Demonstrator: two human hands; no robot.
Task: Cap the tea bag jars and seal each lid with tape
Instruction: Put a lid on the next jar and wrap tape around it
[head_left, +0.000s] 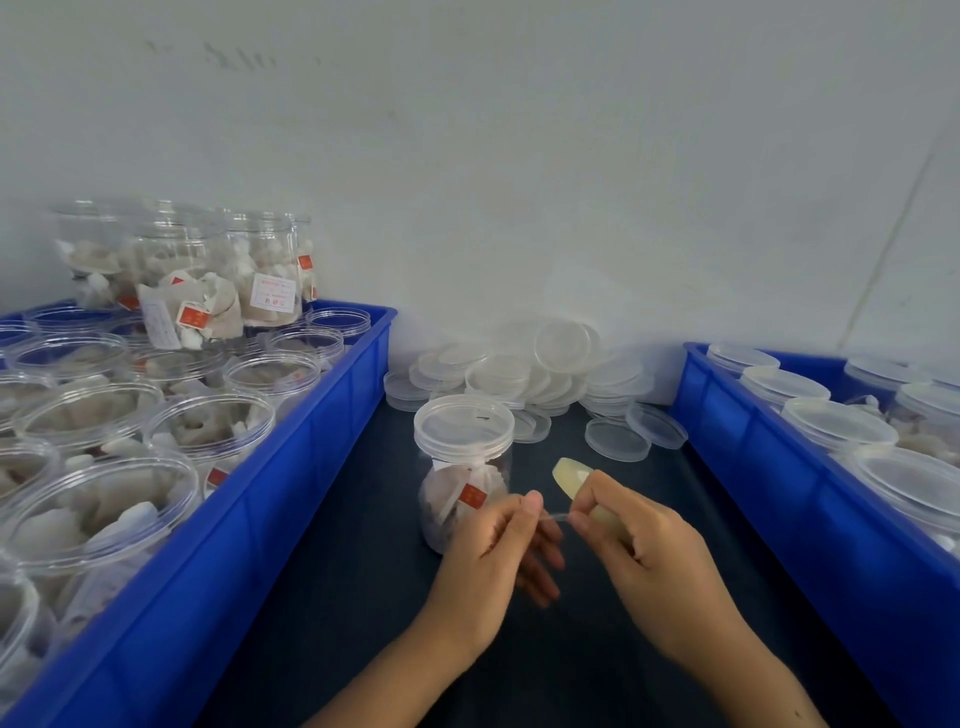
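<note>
Beside both hands, clear capped jar (464, 467) (tea bags inside).

We have a single view, from a camera worn on the head, so no second view shares the scene. We look forward and down from above the dark table (322, 597), close enough that both forearms enter from the near edge and the hands sit low in the middle. The wide lens bends the edges: the left blue crate (291, 499) and the right blue crate (810, 519) splay outward toward us. At the far side we face a pale wall (519, 156), which fills the whole upper half.
</note>
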